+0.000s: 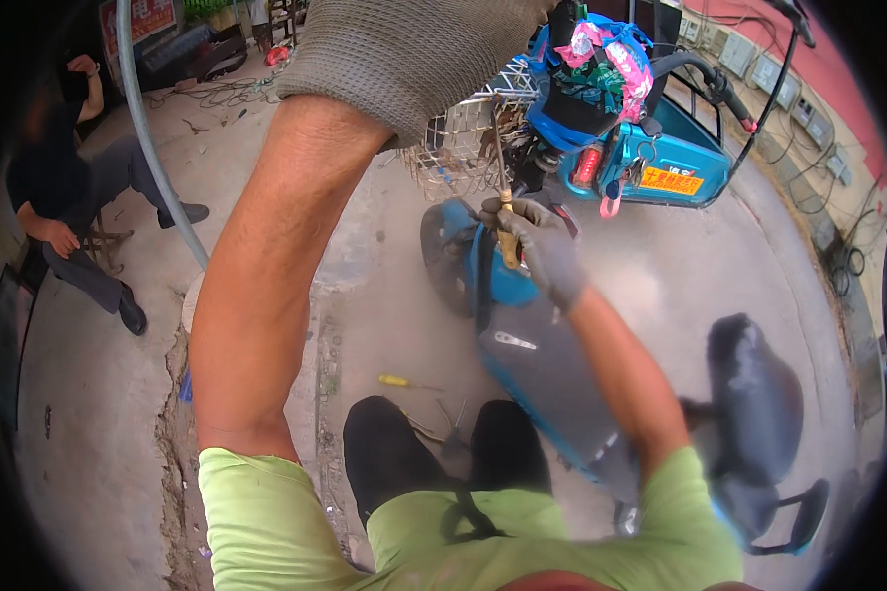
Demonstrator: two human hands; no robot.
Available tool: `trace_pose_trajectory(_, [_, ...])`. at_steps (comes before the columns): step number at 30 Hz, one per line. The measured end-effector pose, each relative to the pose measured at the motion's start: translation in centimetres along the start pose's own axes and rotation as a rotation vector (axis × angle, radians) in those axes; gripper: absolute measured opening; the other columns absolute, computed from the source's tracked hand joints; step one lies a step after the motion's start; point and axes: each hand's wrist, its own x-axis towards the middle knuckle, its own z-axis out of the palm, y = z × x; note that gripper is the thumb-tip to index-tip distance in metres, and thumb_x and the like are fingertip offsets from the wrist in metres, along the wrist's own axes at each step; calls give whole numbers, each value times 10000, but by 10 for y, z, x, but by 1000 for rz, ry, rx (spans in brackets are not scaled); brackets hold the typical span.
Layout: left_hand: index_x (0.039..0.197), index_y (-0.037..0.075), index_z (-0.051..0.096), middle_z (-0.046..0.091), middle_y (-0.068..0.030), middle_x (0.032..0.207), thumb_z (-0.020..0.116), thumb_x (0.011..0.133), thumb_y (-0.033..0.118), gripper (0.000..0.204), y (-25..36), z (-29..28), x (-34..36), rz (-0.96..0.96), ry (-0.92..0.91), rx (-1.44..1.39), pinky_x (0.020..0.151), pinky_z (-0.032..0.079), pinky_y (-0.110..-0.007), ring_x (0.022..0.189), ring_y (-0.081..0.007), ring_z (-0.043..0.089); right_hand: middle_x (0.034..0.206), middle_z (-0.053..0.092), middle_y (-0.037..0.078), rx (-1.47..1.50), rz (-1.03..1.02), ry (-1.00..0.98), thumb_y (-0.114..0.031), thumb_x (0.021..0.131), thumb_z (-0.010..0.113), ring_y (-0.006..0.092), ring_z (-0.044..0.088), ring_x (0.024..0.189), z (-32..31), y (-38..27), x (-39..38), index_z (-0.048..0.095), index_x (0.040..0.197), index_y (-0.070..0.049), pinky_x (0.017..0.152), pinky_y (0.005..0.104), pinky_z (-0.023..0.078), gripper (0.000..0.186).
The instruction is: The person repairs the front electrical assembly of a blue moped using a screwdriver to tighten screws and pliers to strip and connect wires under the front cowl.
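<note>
Fingers of the gloved right hand (540, 239) are clamped on an amber-handled screwdriver (508, 248), its slim shaft pointing up the view toward a wire basket (458, 148); contact at the tip not discernible. Left hand (419, 54), in a brown knit glove, raised close to the camera; its fingers run past the upper edge, so cannot tell whether apart or together. Screwdriver sits over the front of a blue-trimmed scooter (562, 364), whose dark seat (754, 394) lies well to the right, blurred. Beyond: teal cargo box (695, 148), keys (646, 150) hanging near it, pink-and-blue bundle (611, 64) above. On concrete before the wearer's knees, a yellow screwdriver (396, 380). Far left, another person (54, 187) seated, beyond a grey pole (140, 108).
</note>
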Motion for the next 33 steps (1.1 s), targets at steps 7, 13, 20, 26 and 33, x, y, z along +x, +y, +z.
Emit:
trace_pose_trajectory(7, [1637,48,458,657,-135,1410,781,1033,263,717,-41,17,-33,-39,82,-61,979,570,-324,1127,-174,686,905,748,21,-464,-52,-32,-242,1034,741,62,640,709,0,-64,-25,766,1248,16,595,247,487,336])
trace_pose_trajectory(13, [1683,84,387,595,-169,1524,738,1070,303,739,-42,55,-107,-418,-82,-392,1083,547,-359,1262,-201,666,1078,809,77,-205,130,-81,-241,1074,721,124,748,873,6,-118,-39,724,1288,18,684,276,583,336])
trace_pose_trajectory(20, [1696,43,367,606,-116,1475,681,1097,247,706,-52,118,-201,-834,-259,-809,1122,500,-343,1294,-195,636,1081,813,85,-469,204,-134,-274,1052,707,140,740,916,-12,-84,-55,786,1172,15,786,312,586,323])
trace_pose_trajectory(26, [1575,25,546,783,-103,1199,598,1077,97,506,-53,114,-202,-1029,-463,-543,723,581,-286,888,-132,709,1121,775,178,-1645,-94,-361,-451,1048,574,390,731,1081,-96,-138,-47,799,1208,-96,947,477,564,450])
trace_pose_trajectory(33, [1572,46,557,806,-67,1062,576,1105,158,481,-81,155,-206,-904,-229,-576,608,509,-243,713,-83,643,995,807,85,-907,291,96,-324,1029,686,158,767,873,-233,-106,-2,799,1163,1,804,341,598,369])
